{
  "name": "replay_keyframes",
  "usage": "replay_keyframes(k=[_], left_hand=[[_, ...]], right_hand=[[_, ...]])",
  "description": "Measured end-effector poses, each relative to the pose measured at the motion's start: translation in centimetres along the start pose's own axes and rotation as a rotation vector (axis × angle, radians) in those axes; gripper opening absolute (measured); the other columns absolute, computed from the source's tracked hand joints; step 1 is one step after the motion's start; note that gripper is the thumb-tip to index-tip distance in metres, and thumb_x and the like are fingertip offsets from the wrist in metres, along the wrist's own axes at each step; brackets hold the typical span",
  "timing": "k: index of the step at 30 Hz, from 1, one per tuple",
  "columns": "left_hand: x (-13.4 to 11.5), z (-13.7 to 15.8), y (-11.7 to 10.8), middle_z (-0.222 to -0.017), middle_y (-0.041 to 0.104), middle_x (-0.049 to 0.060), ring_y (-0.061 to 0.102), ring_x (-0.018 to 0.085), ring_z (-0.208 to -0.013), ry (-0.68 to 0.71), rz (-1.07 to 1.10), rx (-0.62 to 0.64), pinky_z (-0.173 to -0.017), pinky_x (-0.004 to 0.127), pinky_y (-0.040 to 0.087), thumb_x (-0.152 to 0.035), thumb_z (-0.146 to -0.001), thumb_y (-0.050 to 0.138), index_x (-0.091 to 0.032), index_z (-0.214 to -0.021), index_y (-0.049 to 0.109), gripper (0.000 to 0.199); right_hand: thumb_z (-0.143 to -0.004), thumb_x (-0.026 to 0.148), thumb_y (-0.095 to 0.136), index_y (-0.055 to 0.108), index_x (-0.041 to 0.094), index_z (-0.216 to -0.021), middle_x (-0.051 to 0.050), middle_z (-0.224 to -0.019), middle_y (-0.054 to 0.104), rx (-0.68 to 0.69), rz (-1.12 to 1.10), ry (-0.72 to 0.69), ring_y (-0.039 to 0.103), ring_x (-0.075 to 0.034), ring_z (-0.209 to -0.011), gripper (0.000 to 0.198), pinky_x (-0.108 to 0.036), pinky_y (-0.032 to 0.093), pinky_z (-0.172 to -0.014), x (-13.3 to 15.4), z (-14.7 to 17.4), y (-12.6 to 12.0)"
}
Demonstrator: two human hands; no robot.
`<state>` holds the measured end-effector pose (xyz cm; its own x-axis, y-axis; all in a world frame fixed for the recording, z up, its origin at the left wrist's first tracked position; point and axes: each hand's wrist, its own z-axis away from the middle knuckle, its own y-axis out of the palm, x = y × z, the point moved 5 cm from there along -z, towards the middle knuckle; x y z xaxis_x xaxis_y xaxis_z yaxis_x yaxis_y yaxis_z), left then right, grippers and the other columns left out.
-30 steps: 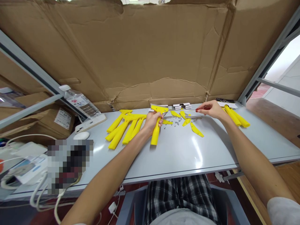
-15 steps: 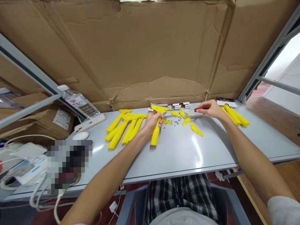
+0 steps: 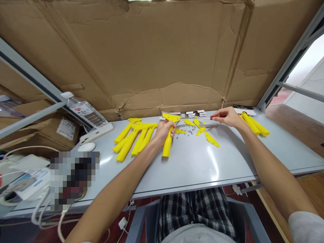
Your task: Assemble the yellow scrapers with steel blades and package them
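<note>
Fingertips of the right hand (image 3: 226,116) are pinching a red-handled screwdriver (image 3: 212,117), the left hand (image 3: 164,131) wrapping its fingers around a yellow handle (image 3: 167,146)
The shaft (image 3: 199,118) is pointing at the handle's head (image 3: 170,117); small metal pieces (image 3: 189,132) and flat yellow pieces (image 3: 212,139) are lying on the table (image 3: 187,168) nearby, more yellow handles (image 3: 128,145) resting left

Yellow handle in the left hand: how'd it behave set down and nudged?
The handle looks like moulded plastic, so probably stiff and fairly light. Its flared head should resist rolling. On the glossy table, it may slide easily.
</note>
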<state>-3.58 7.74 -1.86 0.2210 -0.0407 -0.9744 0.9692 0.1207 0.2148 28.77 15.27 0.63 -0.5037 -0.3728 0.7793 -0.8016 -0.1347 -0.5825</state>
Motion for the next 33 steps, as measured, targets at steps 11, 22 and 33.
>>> replay_keyframes(k=[11, 22, 33], left_hand=[[-0.5, 0.5, 0.3, -0.057, 0.052, -0.002, 0.043, 0.007, -0.043, -0.008, -0.047, -0.006, -0.038, 0.019, 0.031, -0.019, -0.063, 0.065, -0.017, -0.072, 0.055, 0.014], [-0.9, 1.5, 1.0, -0.051, 0.05, -0.004, 0.043, 0.008, -0.04, 0.04, -0.142, -0.055, -0.038, 0.021, 0.034, -0.014, -0.066, 0.064, -0.019, -0.069, 0.054, 0.011], [-0.3, 1.2, 0.9, -0.052, 0.049, -0.003, 0.042, 0.008, -0.041, -0.01, -0.1, -0.04, -0.037, 0.02, 0.032, -0.017, -0.065, 0.064, -0.018, -0.07, 0.053, 0.012]], right_hand=[[-0.074, 0.052, 0.085, 0.083, 0.017, -0.096, -0.011, -0.092, 0.077, 0.021, -0.059, 0.001, 0.069, -0.019, -0.078, 0.041, -0.029, 0.053, -0.062, -0.1, -0.1, 0.4], [-0.075, 0.051, 0.083, 0.083, 0.018, -0.096, -0.01, -0.094, 0.077, 0.04, -0.041, 0.005, 0.069, -0.019, -0.079, 0.039, -0.027, 0.051, -0.062, -0.1, -0.1, 0.7], [-0.075, 0.032, 0.077, 0.082, 0.018, -0.096, -0.009, -0.101, 0.074, -0.026, 0.252, -0.148, 0.063, -0.016, -0.074, 0.026, -0.03, 0.051, -0.067, 2.4, 0.7, 0.1]])
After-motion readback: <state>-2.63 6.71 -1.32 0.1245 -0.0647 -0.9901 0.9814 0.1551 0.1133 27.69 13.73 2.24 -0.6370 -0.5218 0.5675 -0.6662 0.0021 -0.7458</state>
